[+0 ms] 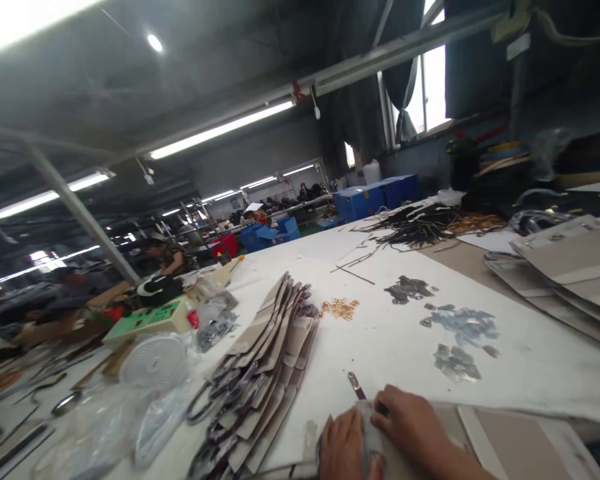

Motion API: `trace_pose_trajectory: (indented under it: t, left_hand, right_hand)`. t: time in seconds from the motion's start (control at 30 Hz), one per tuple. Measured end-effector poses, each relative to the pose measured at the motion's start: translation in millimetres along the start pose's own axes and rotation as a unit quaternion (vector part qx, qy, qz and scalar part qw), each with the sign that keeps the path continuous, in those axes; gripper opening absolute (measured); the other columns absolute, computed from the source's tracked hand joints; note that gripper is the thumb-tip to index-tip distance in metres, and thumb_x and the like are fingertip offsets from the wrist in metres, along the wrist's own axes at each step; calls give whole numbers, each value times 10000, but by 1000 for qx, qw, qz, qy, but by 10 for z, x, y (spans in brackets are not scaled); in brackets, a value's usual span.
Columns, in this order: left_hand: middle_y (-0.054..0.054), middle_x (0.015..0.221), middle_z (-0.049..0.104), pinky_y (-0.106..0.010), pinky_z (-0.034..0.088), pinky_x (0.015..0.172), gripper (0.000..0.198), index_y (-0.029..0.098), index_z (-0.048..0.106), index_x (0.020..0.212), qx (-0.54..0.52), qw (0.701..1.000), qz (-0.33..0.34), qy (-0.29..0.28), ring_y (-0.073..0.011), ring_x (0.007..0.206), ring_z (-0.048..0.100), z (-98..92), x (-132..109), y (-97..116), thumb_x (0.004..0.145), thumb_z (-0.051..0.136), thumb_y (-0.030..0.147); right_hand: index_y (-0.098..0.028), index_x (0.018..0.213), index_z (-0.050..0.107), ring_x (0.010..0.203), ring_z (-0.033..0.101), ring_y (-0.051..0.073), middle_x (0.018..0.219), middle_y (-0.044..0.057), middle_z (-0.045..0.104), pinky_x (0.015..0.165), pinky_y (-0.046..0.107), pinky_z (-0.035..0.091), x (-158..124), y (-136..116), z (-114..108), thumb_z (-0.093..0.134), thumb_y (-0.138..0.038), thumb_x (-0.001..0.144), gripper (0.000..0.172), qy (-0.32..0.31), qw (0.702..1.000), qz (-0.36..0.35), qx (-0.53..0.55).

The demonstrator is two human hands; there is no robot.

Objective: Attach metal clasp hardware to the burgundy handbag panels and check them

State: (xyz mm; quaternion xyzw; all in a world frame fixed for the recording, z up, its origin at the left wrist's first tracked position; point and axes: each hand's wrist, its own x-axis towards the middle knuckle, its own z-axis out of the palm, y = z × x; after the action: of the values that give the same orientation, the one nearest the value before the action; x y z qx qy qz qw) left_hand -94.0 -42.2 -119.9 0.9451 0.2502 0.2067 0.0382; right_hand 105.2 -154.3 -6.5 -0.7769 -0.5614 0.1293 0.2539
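A beige panel with pale stripes (510, 433) lies at the table's front edge, partly under my hands. My left hand (343, 443) grips the panel's left end, its fingers together and its thumb on the near side. Close beside it, my right hand (410, 423) is closed, thumb and fingertips pinched on a small dark piece that I cannot make out. A dark strap with a metal tip (355, 385) sticks out just beyond the panel. Left of my hands stands a fanned stack of similar beige panels (275, 360) with dark edging.
On the white table (380, 340) lie gold-coloured metal parts (341, 308), dark pieces (409, 289) and grey flat pieces (463, 325). More panels (570, 273) are stacked at right, near black straps (415, 223). A green-topped machine (147, 320) and plastic bags (105, 427) occupy the left.
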Motion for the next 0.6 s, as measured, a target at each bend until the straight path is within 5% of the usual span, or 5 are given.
trace_pose_trajectory:
  t: [0.1,0.2,0.43,0.6]
  left_hand:
    - [-82,1437,647,-529,496,1068,870,372,476,1561,35,999,-14,2,-350,1255,653,302,-58,-186,721,697,400]
    - [-69,1419,662,-508,517,1011,868,369,439,1581,79,997,7,6,-314,1214,673,352,-117,-187,751,689,406]
    - [-41,1596,494,-496,392,1118,646,257,482,1557,130,990,1,57,-295,1346,554,-292,-9,373,943,580,430]
    - [-15,1621,465,-455,361,1110,529,219,536,1508,149,988,39,31,-247,1364,506,-644,147,516,981,519,257]
  right_hand:
    - [-213,939,737,910,734,299,967,87,746,764,348,482,-24,88,195,518,-247,998,229,-2,999,-32,-33]
    - [-233,1000,741,934,738,299,1043,101,739,781,354,508,-64,167,353,443,-216,1018,300,-12,997,-66,-44]
    - [-233,1143,737,1101,672,313,1260,125,696,946,400,487,-257,-13,268,541,-58,819,418,-15,998,-1,-65]
    - [-224,1051,730,1023,658,289,1115,77,713,885,375,456,-217,-150,193,523,-57,793,370,-20,996,57,-60]
